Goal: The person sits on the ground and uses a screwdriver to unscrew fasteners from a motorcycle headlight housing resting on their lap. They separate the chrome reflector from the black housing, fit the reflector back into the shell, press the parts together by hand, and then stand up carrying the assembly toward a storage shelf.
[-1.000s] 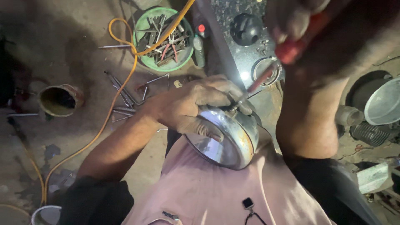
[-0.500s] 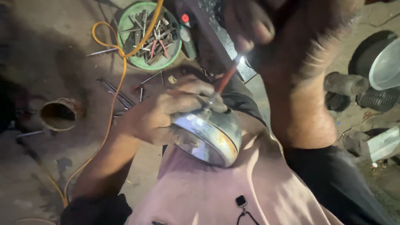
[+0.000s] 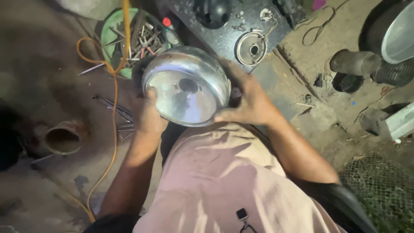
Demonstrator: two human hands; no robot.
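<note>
The person is holding a round chrome headlamp (image 3: 186, 86) over the lap, its glass face turned up toward the camera. The left hand (image 3: 148, 114) is gripping its left rim, while the right hand (image 3: 250, 101) is clasping the right side, fingers wrapped behind the shell. Farther off, a green tray of tools (image 3: 108, 47) is sitting at the left, an orange cable (image 3: 114, 108) is trailing past it, and what seems to be a small round metal part (image 3: 251, 48) is lying on a dark board (image 3: 224, 41).

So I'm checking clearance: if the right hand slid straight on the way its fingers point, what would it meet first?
The right hand already grips the round headlamp; its fingers point left across it, so it meets the lamp itself.
</note>
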